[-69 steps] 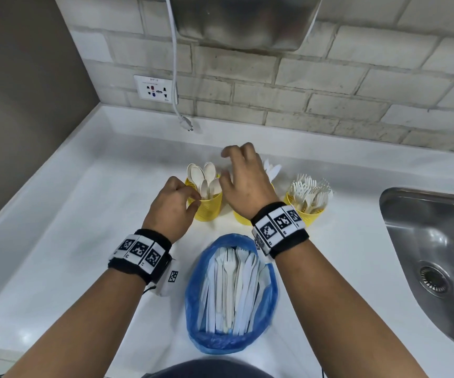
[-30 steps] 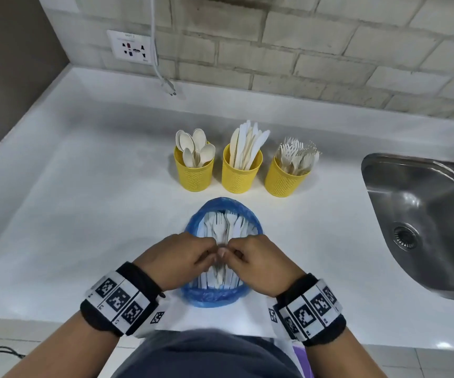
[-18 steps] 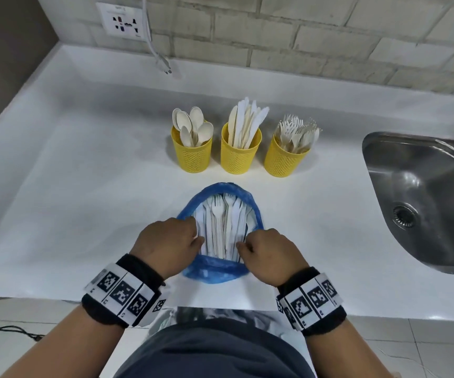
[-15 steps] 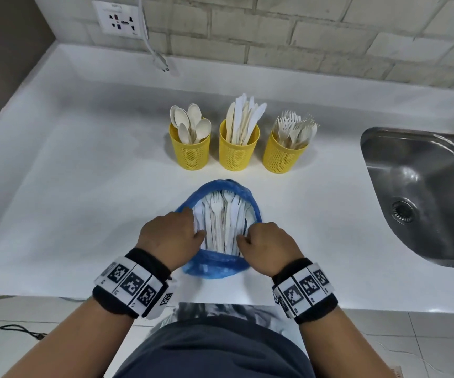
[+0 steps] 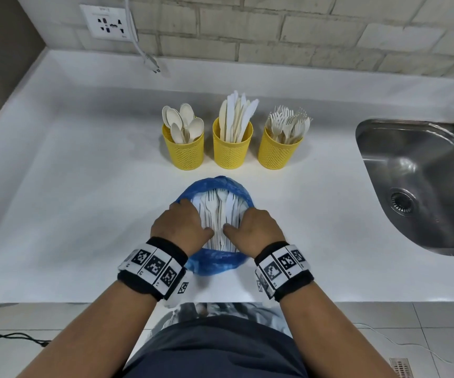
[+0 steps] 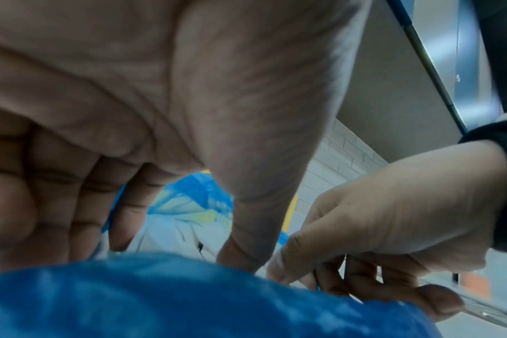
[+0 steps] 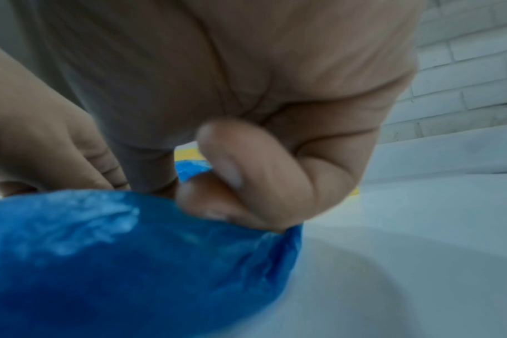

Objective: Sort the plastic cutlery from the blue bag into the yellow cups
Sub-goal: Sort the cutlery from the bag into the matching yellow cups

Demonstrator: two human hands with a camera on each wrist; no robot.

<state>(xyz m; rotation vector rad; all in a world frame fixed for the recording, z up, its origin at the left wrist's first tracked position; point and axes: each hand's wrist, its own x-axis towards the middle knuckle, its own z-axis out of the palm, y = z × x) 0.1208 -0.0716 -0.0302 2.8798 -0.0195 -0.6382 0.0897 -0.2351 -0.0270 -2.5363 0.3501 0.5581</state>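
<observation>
A blue bag (image 5: 215, 264) lies open on the white counter (image 5: 84, 214), full of white plastic cutlery (image 5: 218, 211). My left hand (image 5: 193, 222) is at the pile's left side and my right hand (image 5: 236, 225) at its right. Both thumbs press on the handles and nearly meet. The fingers curl down along the pile inside the bag's rim, their tips hidden. In the left wrist view the left thumb (image 6: 240, 256) touches the cutlery (image 6: 171, 237). The right wrist view shows curled fingers (image 7: 246, 178) against the bag (image 7: 116, 251). Behind stand three yellow cups: spoons (image 5: 186, 155), knives (image 5: 231, 154), forks (image 5: 276, 156).
A steel sink (image 5: 422, 186) is sunk into the counter at the right. A brick wall with a socket (image 5: 106, 23) and a hanging white cable (image 5: 149, 60) runs along the back. The counter's front edge is just below my wrists.
My hands came back from the cups to the bag, pinched at the middle of the pile, then spread to its sides. Since half a second ago, both thumbs have slid inward over the handles.
</observation>
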